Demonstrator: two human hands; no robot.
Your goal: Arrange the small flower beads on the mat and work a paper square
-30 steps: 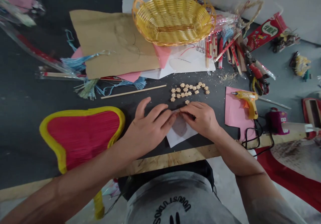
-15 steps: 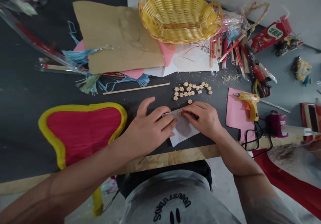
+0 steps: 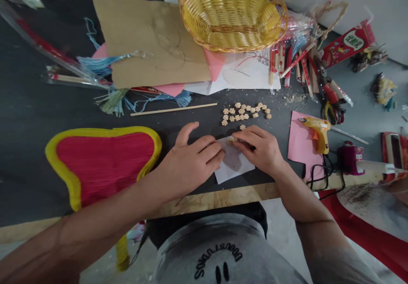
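Note:
A white paper (image 3: 234,165) lies near the table's front edge. At its upper edge my right hand (image 3: 259,148) pinches a small flower-shaped piece (image 3: 230,141) between thumb and fingertips. My left hand (image 3: 194,158) rests over the paper's left side, thumb raised and apart, the other fingers bent; whether it holds anything is hidden. Several pale flower-shaped pieces (image 3: 241,117) lie in loose rows beyond the paper, and a single one (image 3: 242,127) lies just above my right hand.
A yellow wicker basket (image 3: 234,18) stands at the back by brown paper (image 3: 137,42). On the left is a red shape with yellow edging (image 3: 105,161). A yellow glue gun (image 3: 320,133) lies right on pink paper (image 3: 296,144). A thin stick (image 3: 174,109) lies beyond my left hand.
The view has shifted slightly. Both hands stay over the paper in nearly the same pose, and the small piece is still at my right fingertips.

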